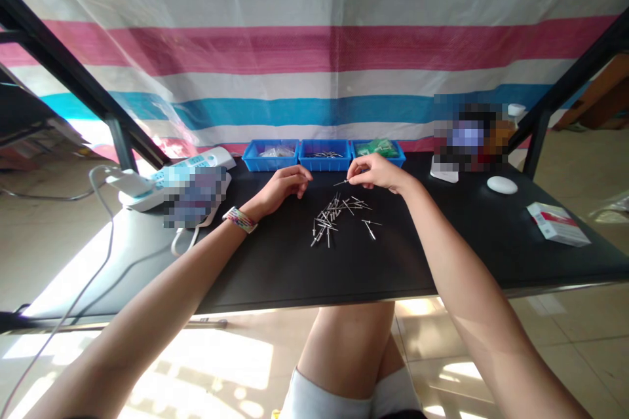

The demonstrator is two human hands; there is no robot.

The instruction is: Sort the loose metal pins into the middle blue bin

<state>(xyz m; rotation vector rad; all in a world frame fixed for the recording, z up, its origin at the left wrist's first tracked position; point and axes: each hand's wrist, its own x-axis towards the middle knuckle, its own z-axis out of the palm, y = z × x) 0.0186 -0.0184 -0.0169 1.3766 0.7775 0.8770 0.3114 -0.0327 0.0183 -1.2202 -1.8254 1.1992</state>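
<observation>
In the head view my right hand (376, 173) pinches a thin silver blind rivet (340, 182) between thumb and fingertips, its stem pointing left. My left hand (285, 187) hovers at the left, its fingers loosely curled and apart, with nothing visible in them; a woven band circles that wrist. Between and below both hands, a loose pile of blind rivets (330, 213) lies scattered on the black table (275, 268). A few rivets (369, 229) lie apart to the right. Just beyond my hands stands the middle blue bin (324, 162), with more rivets inside.
A left blue bin (270, 163) holds clear plastic bags; green packaging fills the right blue bin (398, 160). On the left sit a power strip (196, 160) and cables. A white oval object (502, 184) and a small box (557, 224) lie right. Striped sheeting hangs behind.
</observation>
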